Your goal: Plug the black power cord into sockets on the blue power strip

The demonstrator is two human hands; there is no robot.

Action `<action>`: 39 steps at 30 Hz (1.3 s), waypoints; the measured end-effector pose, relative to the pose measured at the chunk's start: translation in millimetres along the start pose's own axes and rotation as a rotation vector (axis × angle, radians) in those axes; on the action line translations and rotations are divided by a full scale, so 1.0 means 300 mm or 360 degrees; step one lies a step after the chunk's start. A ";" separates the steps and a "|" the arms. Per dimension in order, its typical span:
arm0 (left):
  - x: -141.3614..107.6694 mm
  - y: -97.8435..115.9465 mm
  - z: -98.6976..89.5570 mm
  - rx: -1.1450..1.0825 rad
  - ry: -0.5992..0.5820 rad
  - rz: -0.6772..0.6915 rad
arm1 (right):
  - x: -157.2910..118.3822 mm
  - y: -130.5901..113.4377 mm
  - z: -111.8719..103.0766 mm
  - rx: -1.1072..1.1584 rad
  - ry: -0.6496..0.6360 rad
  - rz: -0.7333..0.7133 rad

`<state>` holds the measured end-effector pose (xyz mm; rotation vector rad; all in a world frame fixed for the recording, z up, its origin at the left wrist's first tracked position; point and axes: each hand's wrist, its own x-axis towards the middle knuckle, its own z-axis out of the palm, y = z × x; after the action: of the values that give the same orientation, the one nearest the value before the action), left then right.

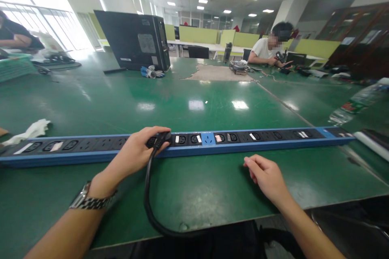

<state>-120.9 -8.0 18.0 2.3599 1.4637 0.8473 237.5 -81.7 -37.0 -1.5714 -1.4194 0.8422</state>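
A long blue and black power strip (208,139) lies across the green table (194,186), with rows of sockets and small white and pink labels. My left hand (140,145), with a metal watch on the wrist, grips a black plug (163,138) at a socket left of the strip's middle. How far the plug sits in the socket is hidden by my fingers. From it a thick black cable (148,194) curves down over the table's front edge. Near the strip's front side, right of the middle, my right hand (265,174) hovers with its fingers curled together and nothing visible in them.
Farther back stand a black computer case (133,40) and blue-white gloves (152,72). A plastic bottle (355,103) lies tilted at the right, a white cloth (33,131) at the left. One person (267,50) sits across the table, another (18,34) at far left.
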 end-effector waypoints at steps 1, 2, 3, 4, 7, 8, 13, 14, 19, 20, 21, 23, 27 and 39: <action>0.008 0.004 -0.006 0.0000 -0.0009 0.0004 | -0.002 0.000 -0.001 -0.0005 0.0002 -0.0010; 0.015 0.004 -0.011 -0.0001 -0.0015 0.0000 | -0.004 0.002 -0.002 -0.0010 0.0004 -0.0017; 0.021 0.001 -0.015 -0.0007 -0.0021 -0.0012 | -0.005 0.005 -0.002 -0.0015 0.0005 -0.0025; 0.024 -0.004 -0.018 -0.0018 -0.0033 -0.0030 | -0.005 0.008 -0.003 -0.0022 0.0007 -0.0033; 0.022 -0.020 -0.019 -0.0054 -0.0079 -0.0066 | -0.006 0.017 -0.001 -0.0050 0.0012 -0.0061; 0.018 -0.025 -0.019 -0.0047 -0.0078 -0.0066 | -0.006 0.019 0.000 -0.0066 0.0014 -0.0070; -0.008 -0.041 -0.024 0.0168 -0.0025 0.0096 | -0.003 0.016 0.006 -0.0166 0.0017 -0.0117; -0.010 -0.043 -0.027 0.0210 -0.0030 0.0130 | -0.002 0.015 0.007 -0.0184 0.0020 -0.0129; 0.006 -0.038 -0.032 0.0285 -0.0136 0.0193 | -0.003 0.011 0.010 -0.0250 0.0024 -0.0179; 0.009 -0.037 -0.028 0.0271 -0.0154 0.0194 | -0.004 0.011 0.010 -0.0248 0.0027 -0.0178; 0.010 -0.037 -0.024 0.0249 -0.0158 0.0194 | -0.006 0.012 0.009 -0.0245 0.0032 -0.0177; 0.005 -0.039 -0.015 0.0189 -0.0132 0.0192 | -0.008 0.014 0.008 -0.0242 0.0037 -0.0181; -0.006 -0.016 -0.010 -0.0039 0.0222 0.0091 | -0.004 0.015 0.009 -0.0240 0.0026 -0.0194; 0.130 0.276 0.250 0.0077 0.0127 0.0206 | 0.002 0.018 0.004 -0.0225 0.0085 -0.0210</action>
<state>-3.0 -5.4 11.3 2.5066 1.3879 0.9578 238.9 -81.1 -42.4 -1.5730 -1.5542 0.6293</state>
